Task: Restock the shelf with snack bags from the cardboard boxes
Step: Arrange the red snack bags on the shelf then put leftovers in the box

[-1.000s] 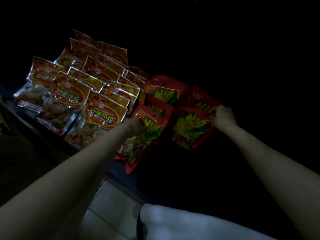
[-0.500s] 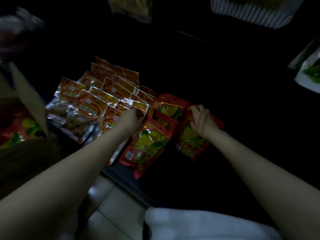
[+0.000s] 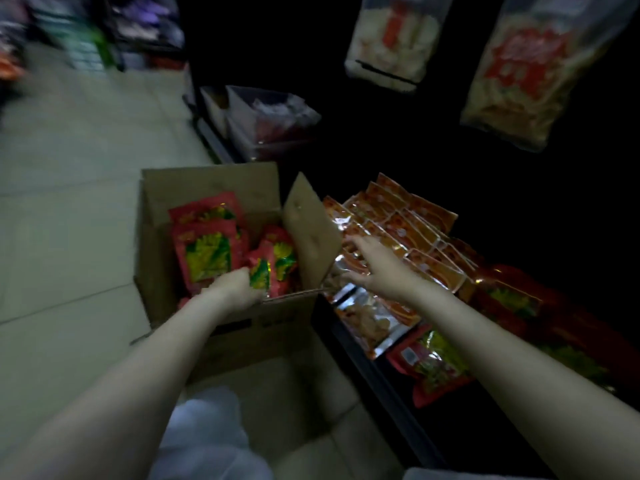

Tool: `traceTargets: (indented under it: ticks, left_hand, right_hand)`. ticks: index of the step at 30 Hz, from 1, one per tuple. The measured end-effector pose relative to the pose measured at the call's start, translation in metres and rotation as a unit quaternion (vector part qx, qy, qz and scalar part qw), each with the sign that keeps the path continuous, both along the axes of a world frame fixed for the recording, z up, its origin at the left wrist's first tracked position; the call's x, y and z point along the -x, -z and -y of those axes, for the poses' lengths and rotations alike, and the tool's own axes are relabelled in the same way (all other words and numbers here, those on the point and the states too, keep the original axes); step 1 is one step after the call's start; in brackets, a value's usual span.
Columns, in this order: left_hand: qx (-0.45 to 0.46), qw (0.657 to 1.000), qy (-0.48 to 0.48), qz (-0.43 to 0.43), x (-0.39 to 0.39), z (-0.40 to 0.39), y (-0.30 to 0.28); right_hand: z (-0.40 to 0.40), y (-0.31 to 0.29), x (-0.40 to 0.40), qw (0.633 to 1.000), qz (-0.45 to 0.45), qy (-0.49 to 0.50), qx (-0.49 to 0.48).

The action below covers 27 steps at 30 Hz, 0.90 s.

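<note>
An open cardboard box (image 3: 214, 188) stands on the floor left of the low dark shelf (image 3: 391, 386). Inside it lie several red snack bags with green and yellow print (image 3: 206, 251). My left hand (image 3: 232, 292) reaches into the box and grips one red bag (image 3: 270, 271) at its lower edge. My right hand (image 3: 377, 268) hovers with spread fingers over the orange snack bags (image 3: 401, 230) on the shelf, beside the box's raised flap (image 3: 311, 233). More red bags (image 3: 436, 365) lie on the shelf to the right.
Pale floor tiles (image 3: 69, 202) spread to the left. Clear plastic bins (image 3: 266, 123) sit on the shelf behind the box. Two large pale snack bags (image 3: 391, 39) (image 3: 526, 71) hang above. My white-clad knee (image 3: 207, 434) is at the bottom.
My view swung left to the box. My left hand left the shelf's red bags and went into the box, taking hold of a bag. My right hand let go and moved left over the orange bags.
</note>
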<state>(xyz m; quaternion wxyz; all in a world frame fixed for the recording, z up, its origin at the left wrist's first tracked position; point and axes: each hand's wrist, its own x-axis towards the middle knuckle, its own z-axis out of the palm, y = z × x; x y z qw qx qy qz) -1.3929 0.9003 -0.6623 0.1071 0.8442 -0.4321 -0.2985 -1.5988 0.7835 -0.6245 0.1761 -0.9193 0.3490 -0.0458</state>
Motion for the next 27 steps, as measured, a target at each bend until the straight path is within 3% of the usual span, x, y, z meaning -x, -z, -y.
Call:
traceTargets:
  ticks: [2,5,8,11,15,17,19,22,27]
  left_hand:
    - [-0.040,0.996,0.040,-0.062,-0.011,-0.007,0.001]
    - [-0.038,0.989,0.036,-0.135,-0.021,-0.010,-0.005]
    - [-0.010,0.987,0.017,-0.158,-0.024,-0.009,-0.010]
    - [-0.036,0.986,0.031,-0.161,-0.021,-0.013,-0.018]
    - [-0.035,0.976,0.023,-0.214,-0.018,-0.026,-0.021]
    - [-0.045,0.978,0.025,-0.201,-0.020,-0.034,-0.013]
    - [-0.047,0.983,0.018,-0.176,-0.026,-0.040,-0.005]
    - [0.005,0.989,-0.033,-0.142,-0.042,-0.038,0.002]
    - [0.118,0.983,-0.110,-0.088,-0.054,-0.011,0.014]
  right_hand:
    - [-0.008,0.004,-0.027,0.995,-0.059,-0.069,-0.040]
    - [-0.022,0.021,-0.051,0.967,-0.197,-0.151,0.057]
    - [-0.029,0.030,-0.061,0.965,-0.186,-0.150,0.106]
    - [-0.032,0.022,-0.060,0.961,-0.189,-0.169,0.114]
    - [-0.053,0.008,-0.041,0.935,-0.243,-0.242,0.086]
    - [-0.066,0.000,-0.029,0.928,-0.267,-0.257,0.040]
    - [-0.070,-0.009,-0.025,0.925,-0.283,-0.250,-0.044]
    - [-0.056,-0.015,-0.040,0.944,-0.219,-0.178,-0.171]
    - [-0.002,0.022,-0.107,0.972,-0.150,-0.068,-0.170]
